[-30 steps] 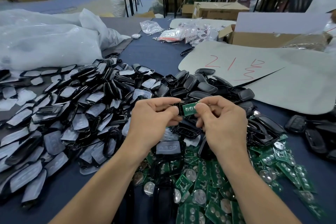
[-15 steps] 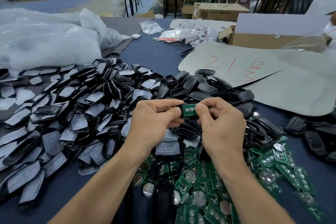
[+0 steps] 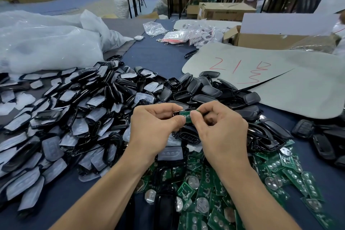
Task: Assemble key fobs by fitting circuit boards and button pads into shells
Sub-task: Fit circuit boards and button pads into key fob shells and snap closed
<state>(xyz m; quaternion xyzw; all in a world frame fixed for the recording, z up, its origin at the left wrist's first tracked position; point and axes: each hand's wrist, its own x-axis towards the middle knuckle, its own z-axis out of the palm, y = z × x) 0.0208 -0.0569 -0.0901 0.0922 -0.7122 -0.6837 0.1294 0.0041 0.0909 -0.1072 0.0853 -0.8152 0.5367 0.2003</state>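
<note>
though among cartons (image 3: 226, 13), blue tabletop (image 3: 155, 56) under shells (image 3: 194, 86)

Red handwritten "21" on grey sheet (image 3: 298, 91)

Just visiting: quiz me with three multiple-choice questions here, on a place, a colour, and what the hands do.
1. Where is the heap of green boards? A) near right B) far left C) far middle
2. The marks on the grey sheet are: A) blue B) red C) black
3. The hands are: A) flat B) both pinching one small board C) empty

A: it spreads by the right forearm. B: red strokes. B: left hand and right hand meet on the small board.
</note>
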